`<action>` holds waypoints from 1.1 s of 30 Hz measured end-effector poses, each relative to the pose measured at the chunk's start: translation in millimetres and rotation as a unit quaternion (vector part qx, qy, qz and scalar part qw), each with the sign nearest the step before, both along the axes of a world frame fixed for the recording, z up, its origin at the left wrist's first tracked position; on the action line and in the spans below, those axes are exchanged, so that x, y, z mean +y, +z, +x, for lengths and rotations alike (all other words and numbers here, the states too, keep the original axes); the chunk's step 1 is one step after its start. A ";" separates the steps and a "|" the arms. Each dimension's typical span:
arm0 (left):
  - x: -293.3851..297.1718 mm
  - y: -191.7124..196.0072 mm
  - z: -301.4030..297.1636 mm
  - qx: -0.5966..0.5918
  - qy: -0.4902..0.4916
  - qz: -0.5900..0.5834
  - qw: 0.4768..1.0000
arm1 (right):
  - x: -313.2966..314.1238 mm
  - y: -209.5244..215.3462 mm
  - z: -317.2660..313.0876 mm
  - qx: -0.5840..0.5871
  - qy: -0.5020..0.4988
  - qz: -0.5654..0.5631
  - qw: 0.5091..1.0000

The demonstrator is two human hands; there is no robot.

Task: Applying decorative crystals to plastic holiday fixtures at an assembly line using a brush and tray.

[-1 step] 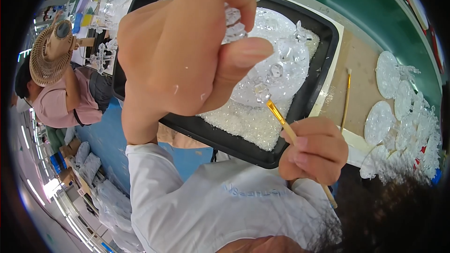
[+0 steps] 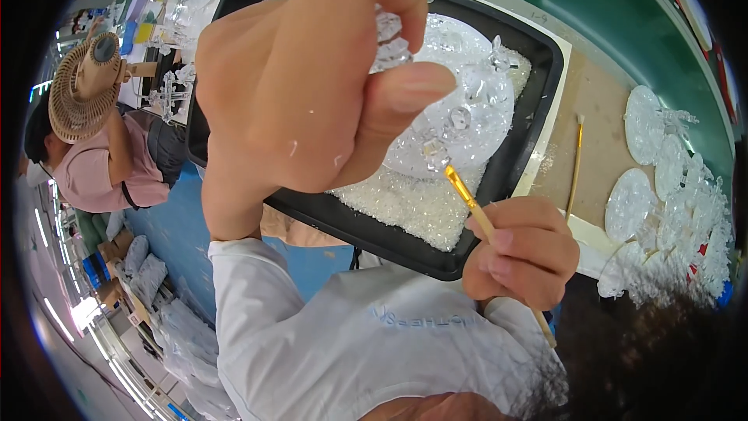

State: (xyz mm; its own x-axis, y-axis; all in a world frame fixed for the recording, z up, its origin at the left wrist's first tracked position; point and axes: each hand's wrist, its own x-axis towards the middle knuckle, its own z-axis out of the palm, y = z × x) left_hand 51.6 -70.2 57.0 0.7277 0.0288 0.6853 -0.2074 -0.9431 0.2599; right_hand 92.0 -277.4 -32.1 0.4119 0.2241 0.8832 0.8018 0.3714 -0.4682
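My left hand [image 2: 288, 93] is large in the picture, its fingers closed round a clear faceted ornament [image 2: 392, 53]. Behind and beside it is a clear round disc [image 2: 483, 129] with small transparent pieces on its face; whether the two are joined is hidden by my fingers. My right hand [image 2: 526, 249] pinches a thin wooden paintbrush [image 2: 467, 196] with a gold ferrule. Its tip is at a small clear faceted bead [image 2: 436, 154] by the disc's near edge. Under the disc, a black tray [image 2: 555, 101] holds whitish glittering granules [image 2: 413, 218].
Right of the tray, a second thin brush [image 2: 577, 164] lies on a brown board [image 2: 596, 129]. Beyond it are several clear discs [image 2: 645, 125] and a pile of transparent parts [image 2: 701, 226]. At left, a person [image 2: 101, 168] in pink works near a brown fan [image 2: 86, 90].
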 end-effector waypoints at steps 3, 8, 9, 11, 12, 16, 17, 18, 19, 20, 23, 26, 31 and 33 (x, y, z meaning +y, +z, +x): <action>2.5 -0.3 0.3 -0.040 -0.036 0.014 0.998 | -0.6 0.7 -1.1 -0.001 -0.004 0.005 1.000; -17.8 28.5 -1.2 0.062 0.080 0.104 0.989 | -2.3 1.6 0.7 -0.006 -0.001 -0.004 1.000; -19.7 25.1 1.3 0.062 0.082 0.104 0.989 | -0.3 2.2 -0.9 0.016 0.000 -0.023 1.000; -19.1 16.7 6.7 -0.031 0.076 0.056 0.995 | -0.4 2.4 -1.1 0.037 0.001 -0.041 0.998; -17.5 16.6 7.0 -0.031 0.077 0.056 0.995 | -3.1 1.9 0.9 0.027 0.014 -0.032 0.999; -11.4 16.8 7.8 -0.034 0.055 0.046 0.997 | -4.5 4.4 0.0 0.050 0.025 -0.063 0.996; -9.5 17.4 7.1 -0.035 0.051 0.044 0.997 | -5.0 4.1 0.3 0.050 0.026 -0.063 0.996; -7.7 17.8 6.8 -0.036 0.046 0.042 0.997 | -6.2 3.3 1.2 0.040 0.027 -0.053 0.997; -5.7 17.7 7.0 -0.037 0.040 0.040 0.998 | -6.9 2.7 1.6 0.030 0.028 -0.043 0.998; -3.9 17.1 7.2 -0.037 0.036 0.038 0.998 | -5.2 3.1 -0.5 0.030 0.030 -0.044 0.998; 4.3 9.0 11.0 -0.060 -0.025 0.087 0.994 | -1.8 5.1 -6.0 0.082 -0.007 -0.063 0.995; -0.3 10.7 8.5 -0.062 -0.004 0.028 0.998 | -2.8 7.2 -5.6 0.054 0.011 -0.056 0.997; -6.7 19.9 4.6 -0.018 -0.009 0.046 0.999 | -4.3 4.6 -9.1 0.082 -0.016 -0.059 0.995; -9.1 27.9 2.6 0.056 0.017 0.041 0.997 | -7.6 5.9 -4.9 0.067 0.002 -0.062 0.996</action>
